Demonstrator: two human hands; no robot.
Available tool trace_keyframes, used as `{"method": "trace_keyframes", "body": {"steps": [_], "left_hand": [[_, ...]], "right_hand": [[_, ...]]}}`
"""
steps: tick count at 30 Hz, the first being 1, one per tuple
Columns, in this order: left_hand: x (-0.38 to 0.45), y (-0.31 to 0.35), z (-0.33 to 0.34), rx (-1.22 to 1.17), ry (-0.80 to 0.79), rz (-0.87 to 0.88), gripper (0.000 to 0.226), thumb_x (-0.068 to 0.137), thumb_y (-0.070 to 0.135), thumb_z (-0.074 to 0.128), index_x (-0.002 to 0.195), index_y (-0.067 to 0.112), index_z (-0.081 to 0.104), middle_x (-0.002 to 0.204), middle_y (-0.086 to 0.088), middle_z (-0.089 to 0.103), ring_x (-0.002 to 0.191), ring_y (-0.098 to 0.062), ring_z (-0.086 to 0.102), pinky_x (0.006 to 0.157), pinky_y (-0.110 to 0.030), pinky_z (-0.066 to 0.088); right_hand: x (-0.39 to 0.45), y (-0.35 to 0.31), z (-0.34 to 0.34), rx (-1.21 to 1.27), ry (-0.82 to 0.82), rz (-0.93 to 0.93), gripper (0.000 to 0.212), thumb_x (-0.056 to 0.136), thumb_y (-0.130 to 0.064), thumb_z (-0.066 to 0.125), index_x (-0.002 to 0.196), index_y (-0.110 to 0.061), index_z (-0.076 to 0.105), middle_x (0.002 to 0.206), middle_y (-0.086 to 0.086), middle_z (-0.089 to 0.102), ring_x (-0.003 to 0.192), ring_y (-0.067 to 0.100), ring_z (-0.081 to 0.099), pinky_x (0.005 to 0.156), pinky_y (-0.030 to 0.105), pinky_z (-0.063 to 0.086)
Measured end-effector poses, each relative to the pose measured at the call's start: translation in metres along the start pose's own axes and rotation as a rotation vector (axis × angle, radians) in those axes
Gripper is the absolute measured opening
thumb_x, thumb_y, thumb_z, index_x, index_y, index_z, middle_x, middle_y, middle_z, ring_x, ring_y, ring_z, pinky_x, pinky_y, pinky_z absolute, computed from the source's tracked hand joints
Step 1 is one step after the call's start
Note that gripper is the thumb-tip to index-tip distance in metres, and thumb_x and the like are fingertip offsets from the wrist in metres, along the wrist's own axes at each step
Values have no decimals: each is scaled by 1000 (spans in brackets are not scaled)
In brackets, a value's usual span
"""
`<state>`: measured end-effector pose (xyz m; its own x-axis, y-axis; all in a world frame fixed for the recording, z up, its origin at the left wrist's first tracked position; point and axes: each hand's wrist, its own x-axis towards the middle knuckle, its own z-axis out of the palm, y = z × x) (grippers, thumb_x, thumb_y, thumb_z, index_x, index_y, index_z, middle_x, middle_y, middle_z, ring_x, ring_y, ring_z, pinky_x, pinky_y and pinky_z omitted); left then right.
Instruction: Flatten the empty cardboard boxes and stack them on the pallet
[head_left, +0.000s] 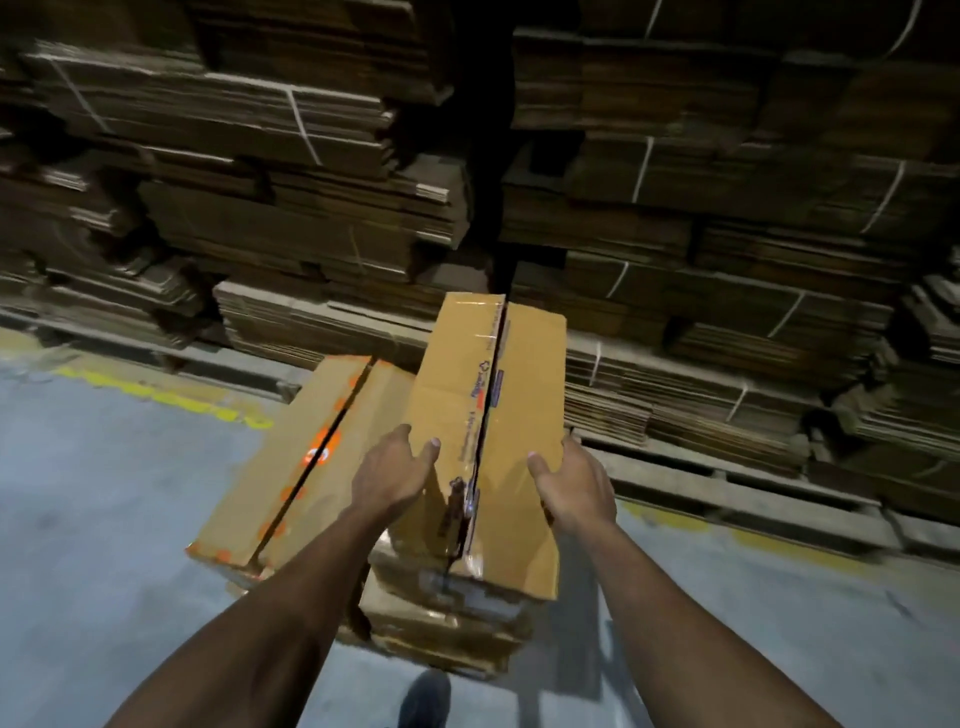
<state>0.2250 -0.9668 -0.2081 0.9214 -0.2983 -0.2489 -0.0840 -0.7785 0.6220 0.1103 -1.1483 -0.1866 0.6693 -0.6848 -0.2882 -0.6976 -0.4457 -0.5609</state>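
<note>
A long brown cardboard box (457, 395) with a taped centre seam and blue print stands in the middle, on top of other boxes (441, 623). My left hand (392, 473) grips its left side, thumb on the top face. My right hand (571, 483) grips its right side, thumb also on top. A second box (291, 478) with orange tape marks lies to the left on the floor. A wooden pallet (727, 488) runs along the right under bundles of flattened cardboard (727, 322).
Tall stacks of strapped, flattened cardboard (260, 156) fill the whole background. The grey concrete floor (104, 519) has a yellow painted line (156, 395) near the pallets. My shoe (423, 699) shows at the bottom.
</note>
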Motion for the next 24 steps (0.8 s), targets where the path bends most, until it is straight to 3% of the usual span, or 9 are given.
{"method": "trace_keyframes", "body": {"steps": [4, 7, 10, 13, 16, 20, 24], "left_hand": [[70, 4, 20, 11, -81, -33, 70, 97, 54, 52, 146, 7, 37, 149, -16, 44, 130, -35, 48, 103, -44, 42], [118, 3, 29, 15, -93, -28, 59, 90, 56, 61, 122, 9, 46, 130, -16, 52, 111, -33, 54, 89, -43, 48], [156, -2, 43, -41, -128, -73, 73, 80, 58, 72, 128, 13, 40, 129, -12, 52, 113, -33, 55, 89, -48, 50], [172, -7, 51, -143, -157, -108, 87, 72, 56, 82, 134, 14, 37, 123, -6, 57, 111, -29, 57, 88, -43, 51], [180, -20, 56, -219, -192, -145, 91, 67, 58, 84, 134, 15, 41, 110, -2, 62, 100, -25, 61, 81, -37, 52], [191, -34, 58, -320, -231, -189, 93, 48, 76, 85, 120, 23, 62, 101, 3, 74, 93, -18, 71, 82, -38, 60], [192, -33, 57, -348, -289, -244, 87, 45, 75, 86, 111, 20, 69, 91, 4, 75, 86, -19, 72, 74, -35, 60]], "right_hand": [[57, -7, 6, 7, -1, 123, 73, 90, -62, 54, 148, -21, 41, 150, 6, 48, 137, 31, 43, 110, 49, 40], [95, -11, 10, 0, -37, 224, 88, 92, -60, 58, 159, -18, 19, 162, 7, 29, 147, 31, 28, 117, 49, 30], [129, -1, 25, 25, -83, 305, 103, 88, -63, 61, 161, -16, 6, 163, 10, 26, 148, 33, 27, 117, 50, 29], [140, 10, 35, 117, -128, 358, 101, 82, -67, 66, 155, -12, 24, 155, 13, 40, 141, 34, 38, 113, 46, 35], [139, 21, 45, 273, -142, 393, 107, 66, -82, 67, 148, -18, 40, 146, 9, 52, 132, 33, 49, 108, 48, 42], [142, 26, 53, 408, -149, 446, 71, 85, -57, 70, 140, -17, 51, 138, 5, 59, 123, 24, 54, 93, 26, 37], [138, 24, 58, 469, -113, 477, 71, 86, -54, 70, 138, -9, 51, 134, 6, 59, 127, 29, 54, 94, 27, 37]]}}
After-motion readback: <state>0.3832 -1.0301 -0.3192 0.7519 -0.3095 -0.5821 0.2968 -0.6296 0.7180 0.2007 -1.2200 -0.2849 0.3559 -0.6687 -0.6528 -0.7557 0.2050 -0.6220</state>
